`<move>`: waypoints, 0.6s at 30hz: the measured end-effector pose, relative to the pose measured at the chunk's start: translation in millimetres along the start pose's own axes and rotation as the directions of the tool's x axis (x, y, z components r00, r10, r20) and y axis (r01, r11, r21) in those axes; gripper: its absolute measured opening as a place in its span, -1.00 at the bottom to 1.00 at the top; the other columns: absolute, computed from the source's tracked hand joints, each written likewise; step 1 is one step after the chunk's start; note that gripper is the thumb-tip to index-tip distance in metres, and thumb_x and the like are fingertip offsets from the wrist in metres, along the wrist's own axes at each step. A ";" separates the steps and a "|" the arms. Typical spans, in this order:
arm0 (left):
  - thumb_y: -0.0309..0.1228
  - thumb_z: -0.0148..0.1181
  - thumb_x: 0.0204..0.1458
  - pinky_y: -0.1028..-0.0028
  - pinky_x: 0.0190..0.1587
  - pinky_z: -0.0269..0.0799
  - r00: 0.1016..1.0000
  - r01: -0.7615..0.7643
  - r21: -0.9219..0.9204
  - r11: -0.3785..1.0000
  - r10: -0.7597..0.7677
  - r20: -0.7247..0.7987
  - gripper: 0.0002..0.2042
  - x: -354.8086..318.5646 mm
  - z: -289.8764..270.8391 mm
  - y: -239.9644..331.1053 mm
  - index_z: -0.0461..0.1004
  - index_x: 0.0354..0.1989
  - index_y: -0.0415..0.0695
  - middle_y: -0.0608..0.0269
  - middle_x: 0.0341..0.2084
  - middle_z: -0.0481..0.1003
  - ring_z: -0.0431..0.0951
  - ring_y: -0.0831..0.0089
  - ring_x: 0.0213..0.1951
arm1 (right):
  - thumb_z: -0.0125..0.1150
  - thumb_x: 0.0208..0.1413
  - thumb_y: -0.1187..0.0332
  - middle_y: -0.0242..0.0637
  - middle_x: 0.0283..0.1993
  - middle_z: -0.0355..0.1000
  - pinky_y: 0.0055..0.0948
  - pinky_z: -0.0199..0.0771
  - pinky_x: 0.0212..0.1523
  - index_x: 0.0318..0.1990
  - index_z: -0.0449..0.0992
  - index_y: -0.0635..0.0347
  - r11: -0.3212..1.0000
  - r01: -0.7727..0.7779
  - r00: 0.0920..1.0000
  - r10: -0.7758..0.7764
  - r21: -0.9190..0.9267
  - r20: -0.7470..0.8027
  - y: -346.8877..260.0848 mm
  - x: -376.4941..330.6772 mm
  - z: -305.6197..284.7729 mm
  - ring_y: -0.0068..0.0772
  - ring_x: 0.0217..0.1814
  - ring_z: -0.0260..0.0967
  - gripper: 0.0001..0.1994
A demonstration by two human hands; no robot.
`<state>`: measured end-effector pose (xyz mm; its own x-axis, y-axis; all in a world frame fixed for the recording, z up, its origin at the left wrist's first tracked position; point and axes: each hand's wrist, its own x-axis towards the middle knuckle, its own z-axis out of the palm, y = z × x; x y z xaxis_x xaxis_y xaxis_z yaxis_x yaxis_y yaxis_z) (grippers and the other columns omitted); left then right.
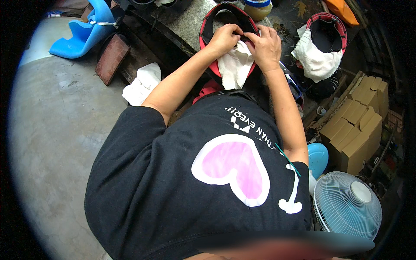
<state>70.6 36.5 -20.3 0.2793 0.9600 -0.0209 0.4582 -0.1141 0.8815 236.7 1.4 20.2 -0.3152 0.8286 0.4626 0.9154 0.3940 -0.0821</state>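
A red-rimmed, black-lined oval piece (205, 34) stands at the table's near edge in front of me. A white cloth (236, 69) hangs over its near side. My left hand (224, 40) is closed in a pinch at the cloth's upper edge, where it meets the black lining. From the right, my right hand (266, 47) bends over the same edge, thumb and forefinger closed on the cloth. The fingertips of both hands nearly meet; anything small between them is hidden. A similar red and black piece (341, 32) with white cloth (318, 60) lies to the right.
Blue-handled scissors (294, 86) lie by my right forearm. A jar with a blue lid (258, 9) stands at the back. Cardboard boxes (353, 125) and a fan (347, 206) are on the right. At left are a blue curved object (82, 39) and another white cloth (143, 82).
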 end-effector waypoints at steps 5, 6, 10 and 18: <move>-0.63 0.07 -0.07 0.26 -0.16 0.48 0.983 -0.019 -0.204 0.979 -0.019 -0.181 -0.80 -11.8 5.1 0.2 0.52 -0.25 -0.28 -0.05 -0.30 0.49 0.55 0.12 -0.28 | 0.46 -0.24 0.16 -0.38 -0.18 0.37 -0.17 0.36 -0.16 -0.37 0.62 -0.19 0.989 -0.143 0.980 0.146 -0.033 0.134 0.4 2.8 11.5 -0.21 -0.05 0.35 -0.79; -0.65 0.05 -0.08 0.25 -0.14 0.47 0.976 -0.069 -0.033 0.997 0.061 -0.209 -0.80 -14.4 5.4 -0.4 0.51 -0.25 -0.29 -0.07 -0.31 0.49 0.54 0.10 -0.27 | 0.46 -0.24 0.16 -0.37 -0.19 0.37 -0.16 0.37 -0.17 -0.37 0.62 -0.19 0.986 -0.160 0.976 0.165 -0.041 0.142 0.2 3.2 14.8 -0.20 -0.07 0.36 -0.79; -0.55 0.09 -0.11 0.26 -0.15 0.47 0.964 -0.232 0.339 0.912 0.262 -0.046 -0.75 -35.5 5.2 -0.3 0.56 -0.22 -0.14 0.12 -0.36 0.50 0.51 0.13 -0.25 | 0.45 -0.21 0.13 -0.30 -0.21 0.37 -0.15 0.41 -0.18 -0.36 0.63 -0.12 0.963 -0.267 0.951 0.259 0.025 0.169 3.1 0.8 26.2 -0.15 -0.10 0.40 -0.78; -0.46 0.11 -0.02 0.24 -0.17 0.45 0.905 -0.416 0.388 0.823 0.416 0.087 -0.62 -47.4 12.4 13.1 0.57 -0.03 0.27 0.28 -0.31 0.44 0.47 0.25 -0.21 | 0.20 0.18 0.38 -0.37 -0.07 0.47 -0.58 0.36 -0.05 -0.06 0.60 0.14 0.319 -0.397 0.898 0.329 0.861 0.292 39.8 -4.9 22.9 -0.55 -0.13 0.38 -0.79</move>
<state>73.8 -13.6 -13.6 0.5172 0.7990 0.3068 0.5882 -0.5923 0.5507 269.0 22.2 -5.5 -0.0550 0.9899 0.1309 0.2018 0.1394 -0.9694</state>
